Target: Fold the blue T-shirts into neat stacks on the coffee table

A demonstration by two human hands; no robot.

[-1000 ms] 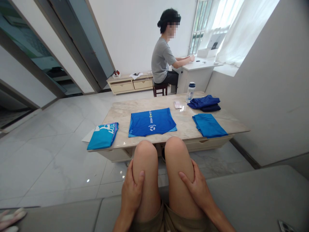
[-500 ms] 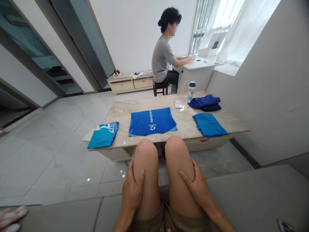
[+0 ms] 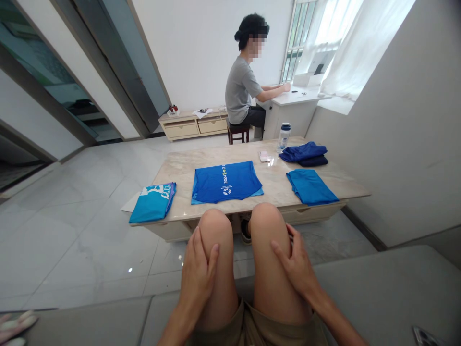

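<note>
My left hand (image 3: pixel 198 266) rests open on the outer side of my left leg, thumb and fingers apart. On the other leg, my right hand (image 3: pixel 296 262) lies the same way, holding nothing. Beyond my knees stands a low marble-topped table (image 3: pixel 176 166). A blue printed shirt (image 3: pixel 226 182) is spread in its middle. At the left edge sits a folded teal shirt (image 3: pixel 153 202) with white print. A folded blue garment (image 3: pixel 312 186) lies at the right, in front of a heap of dark blue cloth (image 3: pixel 304 153).
A water bottle (image 3: pixel 284 137) and a small pink packet (image 3: pixel 264 156) stand at the table's back. Behind, a person in a grey shirt (image 3: pixel 239 89) sits at a white desk (image 3: pixel 293 98). A phone (image 3: pixel 427 336) lies on the grey sofa (image 3: pixel 389 288) to my right.
My hands have slid slightly along my legs, the fingers a little more spread. My knees are a bit farther apart. The garments have not moved.
</note>
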